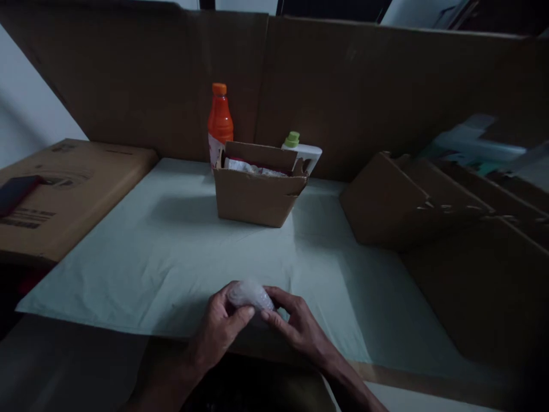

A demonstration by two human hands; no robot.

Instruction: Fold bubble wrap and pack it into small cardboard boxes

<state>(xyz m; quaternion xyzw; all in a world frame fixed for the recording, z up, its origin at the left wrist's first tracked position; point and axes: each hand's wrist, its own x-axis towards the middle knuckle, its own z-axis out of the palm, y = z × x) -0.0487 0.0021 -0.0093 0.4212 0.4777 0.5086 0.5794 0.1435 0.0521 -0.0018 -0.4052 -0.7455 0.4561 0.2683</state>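
fingers of the left hand (218, 325) and right hand (300, 326) are curled around a translucent bundle (250, 293), held over the pale cloth (184, 246) near its front edge, thumbs brought close together; printing is borne by the flat carton (96, 197) (too blurred to be read).

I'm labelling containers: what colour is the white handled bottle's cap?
The cap is light green, best seen in the head view.

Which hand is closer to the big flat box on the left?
Left. The left hand is to the right of the flat box and nearer the person's body; the right hand is even farther to the right.
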